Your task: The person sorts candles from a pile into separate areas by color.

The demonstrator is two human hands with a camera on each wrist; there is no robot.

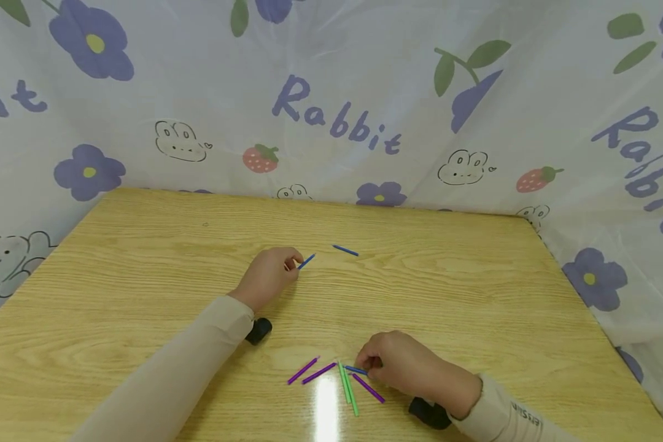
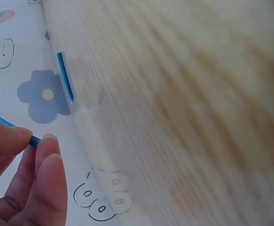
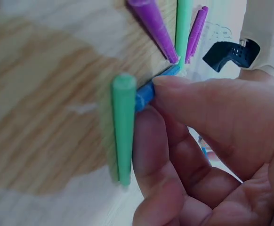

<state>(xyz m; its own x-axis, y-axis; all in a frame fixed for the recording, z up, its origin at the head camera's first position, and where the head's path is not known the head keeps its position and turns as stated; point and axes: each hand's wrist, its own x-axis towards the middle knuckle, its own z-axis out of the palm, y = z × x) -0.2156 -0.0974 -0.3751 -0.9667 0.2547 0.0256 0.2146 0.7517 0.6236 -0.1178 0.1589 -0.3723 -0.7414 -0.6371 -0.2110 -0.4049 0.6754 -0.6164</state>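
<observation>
Between thumb and fingertips, my left hand (image 1: 269, 276) pinches a slim blue crayon (image 1: 307, 261), its tip pointing away. Just beyond it, another blue crayon (image 1: 345, 250) lies on the wooden table. My right hand (image 1: 400, 363) is low at the near side, pinching a third blue crayon (image 3: 146, 95) close over the tabletop. Two green crayons (image 1: 349, 393) lie side by side at that crayon's left end. A purple crayon (image 1: 368, 388) slants beneath the right hand's fingers. Farther left are two more purple crayons (image 1: 318, 373), lying slantwise.
The wood-grain table (image 1: 447, 276) runs back to a white curtain (image 1: 353, 73) printed with rabbits, flowers and strawberries. Black camera mounts sit at the left wrist (image 1: 259, 331) and right wrist (image 1: 430, 414). Light glares off the near table edge.
</observation>
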